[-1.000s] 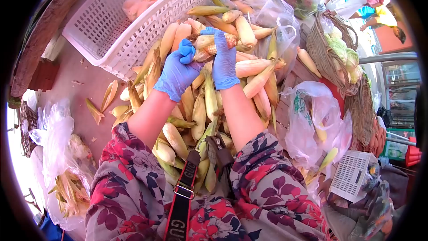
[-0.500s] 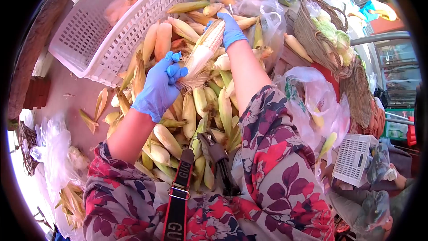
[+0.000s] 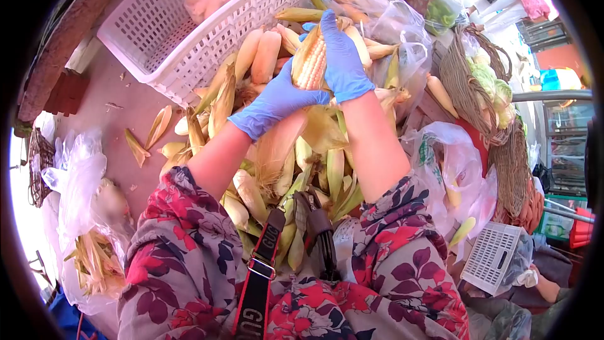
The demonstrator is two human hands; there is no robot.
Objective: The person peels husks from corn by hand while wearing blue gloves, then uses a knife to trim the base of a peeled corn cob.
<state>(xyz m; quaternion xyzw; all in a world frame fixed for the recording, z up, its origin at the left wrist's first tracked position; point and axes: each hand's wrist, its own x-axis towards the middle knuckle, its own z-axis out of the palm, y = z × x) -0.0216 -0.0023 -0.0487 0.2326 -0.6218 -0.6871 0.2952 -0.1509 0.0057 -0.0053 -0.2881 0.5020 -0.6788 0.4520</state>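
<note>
Both hands wear blue gloves and hold one ear of corn [image 3: 311, 68], its pale kernels bare between them. My left hand [image 3: 280, 99] is wrapped round the lower part, thumb pointing right. My right hand [image 3: 343, 56] grips the ear's right side higher up, fingers reaching toward the tip; some fingers are hidden behind it. Peeled-back husk [image 3: 324, 131] and silk hang below my hands. Underneath lies a heap of corn ears [image 3: 250, 192], mostly in pale green and yellowish husks.
A white perforated crate [image 3: 170, 66] stands at the upper left with a bagged item inside. Plastic bags of corn [image 3: 402, 22] lie at the back right. A woven basket with cabbages [image 3: 469, 82] is on the right. A bag of husks [image 3: 100, 258] sits lower left.
My left hand has moved from the silk end up onto the ear, closing round it. The husk now hangs folded down, and more kernels show. The view has shifted slightly.
</note>
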